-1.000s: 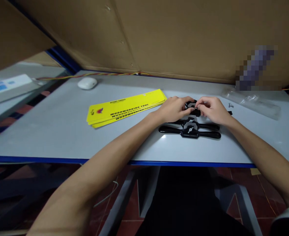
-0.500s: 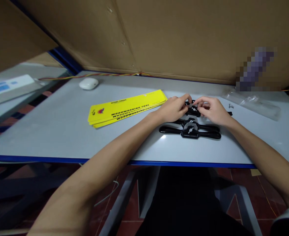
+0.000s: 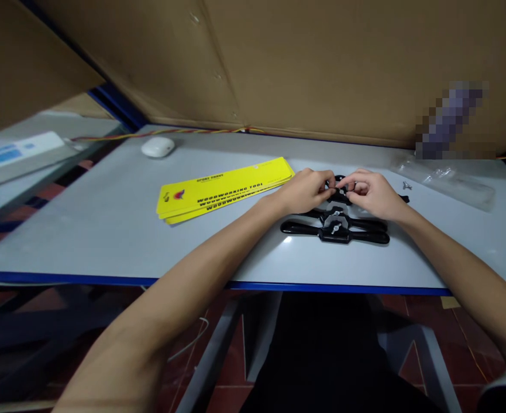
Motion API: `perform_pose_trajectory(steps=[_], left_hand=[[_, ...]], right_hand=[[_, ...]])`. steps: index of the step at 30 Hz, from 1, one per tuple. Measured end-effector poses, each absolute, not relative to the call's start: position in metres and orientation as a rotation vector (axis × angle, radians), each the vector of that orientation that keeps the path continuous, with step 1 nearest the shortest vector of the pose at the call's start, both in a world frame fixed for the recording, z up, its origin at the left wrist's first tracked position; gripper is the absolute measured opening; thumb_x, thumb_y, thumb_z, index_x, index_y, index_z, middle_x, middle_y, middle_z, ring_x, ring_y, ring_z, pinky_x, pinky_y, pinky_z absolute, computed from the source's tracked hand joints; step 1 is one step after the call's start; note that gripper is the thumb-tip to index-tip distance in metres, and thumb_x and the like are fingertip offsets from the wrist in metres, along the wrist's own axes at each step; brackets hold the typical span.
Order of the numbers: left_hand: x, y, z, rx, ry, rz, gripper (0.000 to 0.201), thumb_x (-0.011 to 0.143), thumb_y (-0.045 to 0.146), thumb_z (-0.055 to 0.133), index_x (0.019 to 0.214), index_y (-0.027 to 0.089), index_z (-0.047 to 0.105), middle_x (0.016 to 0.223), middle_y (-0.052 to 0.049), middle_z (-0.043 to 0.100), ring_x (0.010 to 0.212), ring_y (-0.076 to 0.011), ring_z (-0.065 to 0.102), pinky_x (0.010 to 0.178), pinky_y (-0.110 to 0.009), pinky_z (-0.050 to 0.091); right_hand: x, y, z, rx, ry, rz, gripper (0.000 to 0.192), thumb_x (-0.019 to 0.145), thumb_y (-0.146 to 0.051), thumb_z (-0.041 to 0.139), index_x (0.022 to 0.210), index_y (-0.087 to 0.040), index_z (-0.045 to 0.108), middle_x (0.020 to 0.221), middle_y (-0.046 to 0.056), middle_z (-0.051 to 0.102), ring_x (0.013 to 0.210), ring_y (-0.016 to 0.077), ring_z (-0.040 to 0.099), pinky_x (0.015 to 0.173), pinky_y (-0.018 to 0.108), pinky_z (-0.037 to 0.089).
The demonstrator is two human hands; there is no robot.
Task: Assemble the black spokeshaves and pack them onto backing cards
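My left hand (image 3: 308,190) and my right hand (image 3: 372,193) meet over a black spokeshave (image 3: 340,197) lying on the table. Both have their fingers bent and closed on its middle, fingertips nearly touching around the small fastener there. My fingers cover much of its blade and handles. Closer to me lie two more black spokeshaves, a middle one (image 3: 368,224) and a front one (image 3: 335,236), each with a silver blade and a wing nut at its centre. A loose silver wing nut (image 3: 407,185) rests just beyond my right hand.
Yellow printed cards (image 3: 225,188) lie fanned left of my hands. A white rounded case (image 3: 157,147) sits farther back, near a red-yellow cable (image 3: 193,132). Clear plastic wrappers (image 3: 455,182) lie at the right, by a blurred-out object (image 3: 448,126). A cardboard wall (image 3: 304,69) closes off the back.
The fingertips of my two hands have drawn closer together over the spokeshave's middle, hiding more of the silver blade. The view has shifted slightly; the other things stay in place.
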State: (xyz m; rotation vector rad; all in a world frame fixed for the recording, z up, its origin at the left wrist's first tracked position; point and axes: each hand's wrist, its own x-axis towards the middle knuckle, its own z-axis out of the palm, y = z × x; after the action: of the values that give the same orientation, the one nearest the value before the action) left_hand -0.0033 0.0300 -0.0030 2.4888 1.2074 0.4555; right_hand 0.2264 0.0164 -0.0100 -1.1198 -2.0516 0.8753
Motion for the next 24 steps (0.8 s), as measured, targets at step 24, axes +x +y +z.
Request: perform_pose_trajectory(steps=[24], left_hand=[[-0.0026,0.0302,-0.0038,2.471,1.235,0.447,0.024,0.102,0.033,0.062,0.119,0.020,0.072,0.088,-0.004,0.076,0.078,-0.0225,0.067,0.077,-0.032,0.042]], right_hand=[[0.2254,0.0168,-0.0092,-1.161,-1.963,0.969,0.024,0.084,-0.014,0.063,0.097,-0.022,0.081,0.092,0.003,0.066,0.067,0.0139,0.055,0.065,0.032,0.045]])
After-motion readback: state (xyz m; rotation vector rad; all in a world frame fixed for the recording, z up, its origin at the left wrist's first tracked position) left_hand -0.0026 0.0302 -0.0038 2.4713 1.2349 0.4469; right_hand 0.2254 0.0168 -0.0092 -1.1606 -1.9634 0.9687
